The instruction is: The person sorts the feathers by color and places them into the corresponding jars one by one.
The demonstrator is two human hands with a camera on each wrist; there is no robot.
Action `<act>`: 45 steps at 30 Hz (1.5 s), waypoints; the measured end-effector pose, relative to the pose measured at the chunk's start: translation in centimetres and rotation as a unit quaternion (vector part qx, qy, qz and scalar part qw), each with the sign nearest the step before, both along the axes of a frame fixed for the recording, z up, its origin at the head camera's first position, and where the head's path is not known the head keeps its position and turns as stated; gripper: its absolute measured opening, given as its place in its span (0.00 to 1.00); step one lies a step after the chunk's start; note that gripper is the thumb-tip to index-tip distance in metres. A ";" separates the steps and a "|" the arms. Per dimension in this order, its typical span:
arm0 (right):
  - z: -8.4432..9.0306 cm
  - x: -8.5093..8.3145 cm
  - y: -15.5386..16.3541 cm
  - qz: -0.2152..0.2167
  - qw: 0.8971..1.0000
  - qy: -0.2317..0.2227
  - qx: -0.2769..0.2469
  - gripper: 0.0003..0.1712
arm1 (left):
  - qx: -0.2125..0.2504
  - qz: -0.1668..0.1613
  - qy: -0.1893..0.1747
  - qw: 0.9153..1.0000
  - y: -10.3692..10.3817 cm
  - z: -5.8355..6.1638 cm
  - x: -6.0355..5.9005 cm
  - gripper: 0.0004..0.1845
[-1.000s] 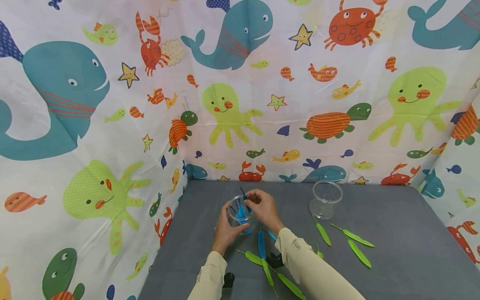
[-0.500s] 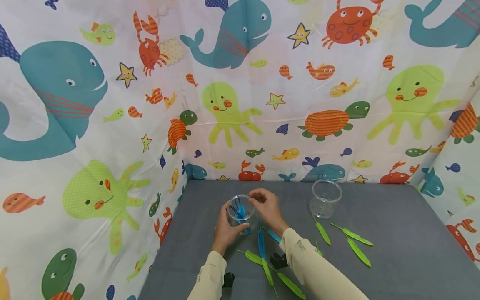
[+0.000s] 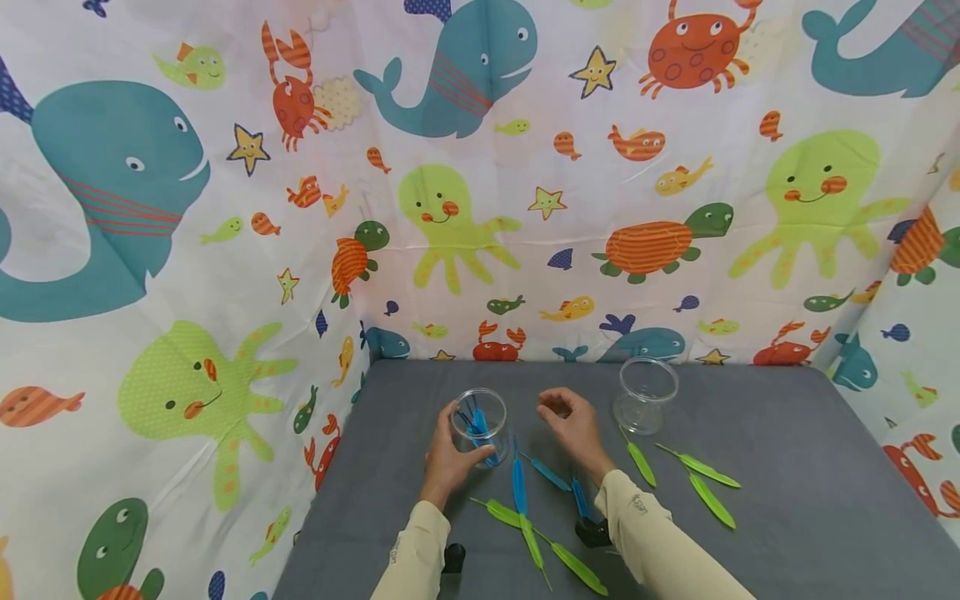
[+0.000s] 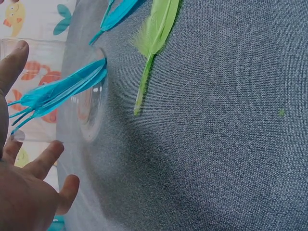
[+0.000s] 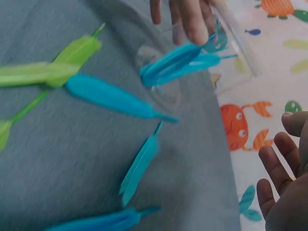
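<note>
Two clear cups stood on the grey cloth (image 3: 787,467): near cup (image 3: 480,427) clasped by left hand (image 3: 444,462), blue feathers in it (image 3: 477,427) leaning, quills up toward the rim, vanes down at the base. Far cup (image 3: 645,396) apart, untouched. Right hand (image 3: 573,425) hovered between, fingers loosely curled, holding nothing. Could tip under a careless squeeze, spilling feathers. Loose blue feather (image 3: 517,486) lay lengthwise toward the near cup.

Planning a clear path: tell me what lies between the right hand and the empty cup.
Head view: only bare grey table separates the right hand from the empty cup.
</note>
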State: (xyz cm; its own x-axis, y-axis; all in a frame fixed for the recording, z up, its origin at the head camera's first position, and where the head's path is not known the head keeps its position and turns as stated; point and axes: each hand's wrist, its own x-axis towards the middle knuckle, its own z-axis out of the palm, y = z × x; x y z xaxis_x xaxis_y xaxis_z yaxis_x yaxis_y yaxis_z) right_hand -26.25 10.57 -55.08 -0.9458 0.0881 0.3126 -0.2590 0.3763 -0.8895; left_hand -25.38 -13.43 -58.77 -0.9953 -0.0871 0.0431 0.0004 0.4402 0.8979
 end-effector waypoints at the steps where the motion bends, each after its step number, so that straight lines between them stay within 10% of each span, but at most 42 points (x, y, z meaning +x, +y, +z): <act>1: -0.2 0.2 0.3 -0.003 1.000 -0.002 0.004 0.09 | 0.003 0.000 -0.001 1.000 0.0 0.0 0.0 0.53; 15: -3.2 3.3 4.7 -0.016 0.994 -0.086 0.065 0.18 | -0.007 0.005 0.000 1.000 -0.1 0.0 0.0 0.54; 45: -6.7 6.5 6.2 -0.041 0.966 -0.076 0.243 0.17 | -0.012 0.010 -0.007 1.000 0.2 0.1 0.3 0.54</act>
State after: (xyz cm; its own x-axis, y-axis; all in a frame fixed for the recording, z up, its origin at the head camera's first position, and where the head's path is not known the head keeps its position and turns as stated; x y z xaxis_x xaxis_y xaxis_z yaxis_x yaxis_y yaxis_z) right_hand -19.78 16.81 -61.75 -0.9802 0.0434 0.1934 -0.0896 0.7731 -0.6279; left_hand -25.04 -13.27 -58.70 -0.9938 -0.1068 0.0314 -0.0217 0.4623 0.8865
